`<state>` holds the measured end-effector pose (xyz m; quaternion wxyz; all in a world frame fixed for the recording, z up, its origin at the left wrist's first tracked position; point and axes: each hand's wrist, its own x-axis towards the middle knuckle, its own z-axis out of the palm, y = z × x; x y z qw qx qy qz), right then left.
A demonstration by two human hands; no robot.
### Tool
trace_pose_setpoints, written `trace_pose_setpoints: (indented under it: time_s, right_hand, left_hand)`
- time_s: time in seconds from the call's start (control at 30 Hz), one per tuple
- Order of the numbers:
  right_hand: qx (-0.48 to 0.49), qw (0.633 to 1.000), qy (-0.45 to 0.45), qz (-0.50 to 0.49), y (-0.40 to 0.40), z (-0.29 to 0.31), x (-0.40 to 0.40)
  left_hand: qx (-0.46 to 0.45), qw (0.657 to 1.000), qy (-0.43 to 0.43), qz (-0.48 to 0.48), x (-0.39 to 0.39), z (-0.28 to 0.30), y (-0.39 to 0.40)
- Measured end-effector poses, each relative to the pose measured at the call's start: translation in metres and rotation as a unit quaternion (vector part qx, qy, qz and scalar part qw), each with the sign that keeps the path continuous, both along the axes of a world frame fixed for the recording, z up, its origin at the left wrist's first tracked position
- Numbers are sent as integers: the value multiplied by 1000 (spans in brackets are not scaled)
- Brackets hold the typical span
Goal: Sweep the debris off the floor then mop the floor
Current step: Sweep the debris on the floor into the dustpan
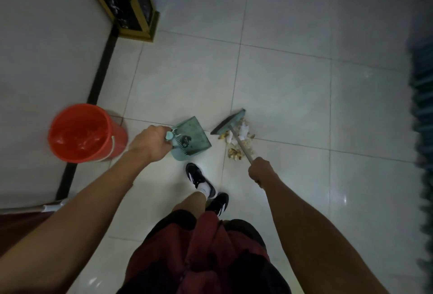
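My left hand (150,142) grips the handle of a teal dustpan (191,138), whose pan rests on the pale tiled floor (293,87) with its mouth facing right. A small dark bit lies inside the pan. My right hand (260,170) grips the metal handle of a broom (228,124); its teal head sits on the floor just right of the pan. A pile of debris (239,140), white scraps and yellowish bits, lies beside and under the broom head, apart from the pan's lip.
An orange bucket (84,132) with a clear liner stands by the wall to the left. A wooden-framed cabinet (131,5) stands at the back left. My feet in black shoes (201,180) are just behind the dustpan. A dark blurred object (421,83) runs along the right edge.
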<state>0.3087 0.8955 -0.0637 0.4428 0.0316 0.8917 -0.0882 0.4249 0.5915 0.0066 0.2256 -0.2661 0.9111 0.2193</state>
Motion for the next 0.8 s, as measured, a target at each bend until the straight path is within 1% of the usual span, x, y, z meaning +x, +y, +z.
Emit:
trace_pose_setpoints:
  time_s: [0.1,0.23,0.37,0.5,0.67,0.8]
  right_hand:
    - [-6,999,-4,-42,24,5,14]
    - [-53,992,14,-112,39,10,31]
    - [-62,989,17,-135,41,12,42]
    - [-91,980,23,-177,26,13,31]
    - [-120,963,15,-241,-2,0,4]
    - [-108,952,7,-285,-36,-9,-12]
  left_hand:
    - [0,1000,6,-31,-10,1,15]
    - [-9,998,3,-56,-20,3,27]
    - [-14,997,10,-70,-29,5,29]
    - [-27,995,2,-92,-42,4,18]
    - [-13,992,-5,-125,-67,-5,-13]
    - [-12,987,-25,-157,-91,-14,-47]
